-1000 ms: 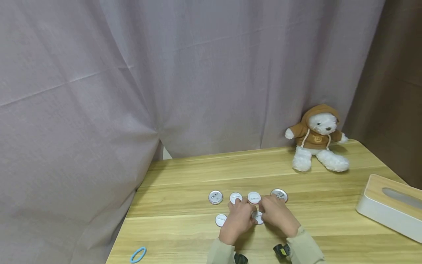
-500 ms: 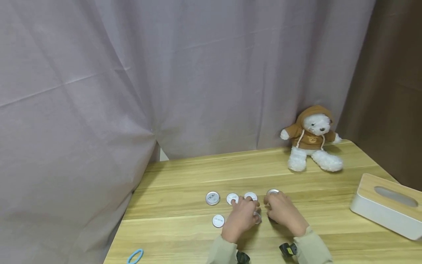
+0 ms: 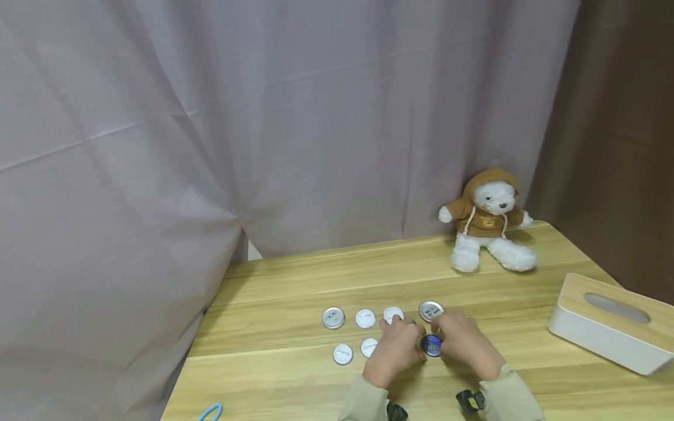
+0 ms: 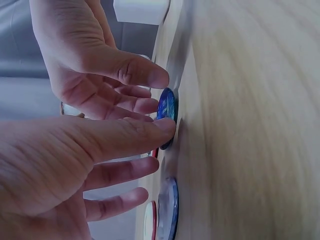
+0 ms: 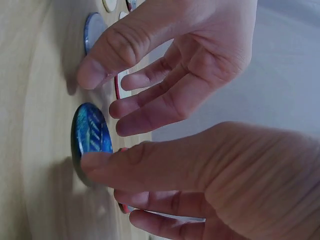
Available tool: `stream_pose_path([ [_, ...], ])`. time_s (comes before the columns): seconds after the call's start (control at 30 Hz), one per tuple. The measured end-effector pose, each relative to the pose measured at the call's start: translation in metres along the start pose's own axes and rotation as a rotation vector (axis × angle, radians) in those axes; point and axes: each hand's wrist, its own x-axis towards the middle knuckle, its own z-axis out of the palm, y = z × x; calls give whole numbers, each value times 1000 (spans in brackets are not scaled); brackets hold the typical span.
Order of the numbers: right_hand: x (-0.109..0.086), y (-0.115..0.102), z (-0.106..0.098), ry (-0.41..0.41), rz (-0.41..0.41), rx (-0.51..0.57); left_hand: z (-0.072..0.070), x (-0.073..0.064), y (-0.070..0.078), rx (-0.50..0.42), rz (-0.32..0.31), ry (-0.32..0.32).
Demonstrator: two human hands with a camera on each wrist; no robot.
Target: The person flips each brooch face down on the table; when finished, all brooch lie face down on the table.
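A round pin badge [image 3: 432,345] with a glossy blue face showing lies in the front row, between the two hands. My left hand [image 3: 396,352] is close on its left, thumb and fingers spread. From the right side my right hand [image 3: 467,344] reaches in, its thumb tip right at the badge's edge. In the right wrist view that thumb overlaps the blue badge [image 5: 92,127], while the left fingers stand apart from it. Another badge [image 4: 171,207], lying close to the left fingers, is hidden under the hand in the head view.
Several pin badges lie pin side up in two rows, among them a silver one [image 3: 333,318] and a white one [image 3: 343,354]. A teddy bear [image 3: 487,222] sits at the back right. A tissue box [image 3: 605,333] stands right; a blue ring [image 3: 211,412] lies front left.
Both hands have shifted right along the front row, the right one first. The blue badge face has come into view between them, and a white badge on the left is uncovered. The view has turned slightly right.
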Motion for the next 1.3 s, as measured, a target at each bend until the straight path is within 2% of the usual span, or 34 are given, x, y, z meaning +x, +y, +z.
stream_pose_path([
  [0.2,-1,0,2,-31,26,56,2,1,2,21,15,4],
  [0.63,-4,4,-3,-70,3,73,1,-1,0,-59,67,68],
  [0.93,-4,13,-6,-16,-136,48,0,0,-2,-55,86,91],
  [1.3,-3,8,-6,-13,-113,96,-4,-2,1,-37,84,120],
])
